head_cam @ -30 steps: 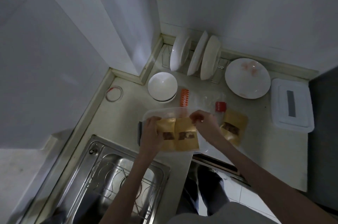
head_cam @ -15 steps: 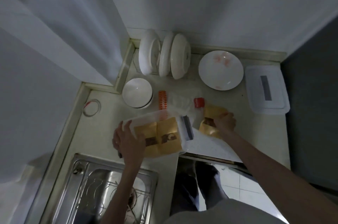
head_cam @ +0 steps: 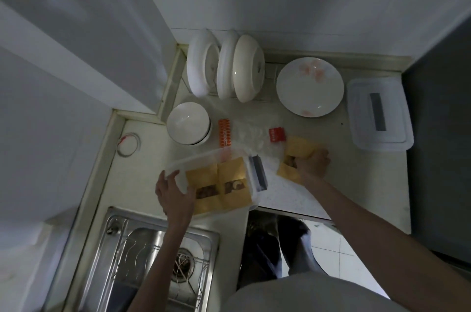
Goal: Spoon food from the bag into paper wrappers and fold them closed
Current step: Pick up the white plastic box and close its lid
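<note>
1. Sink (head_cam: 158, 255), steel, near the camera, below the left hand.
2. Bowl (head_cam: 188, 123), white, beyond the left hand.
3. Three plates (head_cam: 224, 66) standing on edge, far beyond both hands.
4. Flat plate (head_cam: 309, 86) beyond the right hand.
5. Lid (head_cam: 379, 114), to the right of the right hand.

A single head-worn wide-angle camera looked steeply down from above onto a corner countertop (head_cam: 142, 179). The sink (head_cam: 158, 255) occupied the lower left of the frame, the tiled walls the upper half. Both forearms entered from the bottom edge, at arm's length.
</note>
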A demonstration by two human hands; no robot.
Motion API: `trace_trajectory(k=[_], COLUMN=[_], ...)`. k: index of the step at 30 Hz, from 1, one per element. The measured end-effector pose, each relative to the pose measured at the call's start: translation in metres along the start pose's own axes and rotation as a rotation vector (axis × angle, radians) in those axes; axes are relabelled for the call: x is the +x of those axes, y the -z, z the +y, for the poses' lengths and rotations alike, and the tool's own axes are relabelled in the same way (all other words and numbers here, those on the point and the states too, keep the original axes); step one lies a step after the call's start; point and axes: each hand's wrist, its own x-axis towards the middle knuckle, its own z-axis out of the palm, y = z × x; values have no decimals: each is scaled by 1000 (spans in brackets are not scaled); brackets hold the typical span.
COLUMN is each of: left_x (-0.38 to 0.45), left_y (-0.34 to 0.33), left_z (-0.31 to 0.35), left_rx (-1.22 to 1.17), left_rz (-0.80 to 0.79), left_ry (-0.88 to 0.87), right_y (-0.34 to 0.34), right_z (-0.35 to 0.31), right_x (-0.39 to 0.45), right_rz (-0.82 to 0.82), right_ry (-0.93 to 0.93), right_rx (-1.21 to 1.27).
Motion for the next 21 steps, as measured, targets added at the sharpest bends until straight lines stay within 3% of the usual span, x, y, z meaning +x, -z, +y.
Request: trace_trajectory(k=[5, 9, 13, 17, 21], left_x=[1, 3, 4, 3, 4], left_y=[4, 2, 1, 5, 6], left_z=[1, -6, -9, -8, -8], left_rx=[-32, -23, -12, -35, -46], left_rz=[-16, -8, -7, -23, -36], left_ry=[15, 3, -14, -2, 18], right_y=[31, 42, 23, -18, -51], right_z=[-23, -68, -95, -78, -55], right_x=[-14, -47, -101, -150, -172], right_rz=[40, -9, -237, -452, -462], right_ry=[58, 290, 464, 542, 457], right_rx=[288, 316, 149, 75, -27])
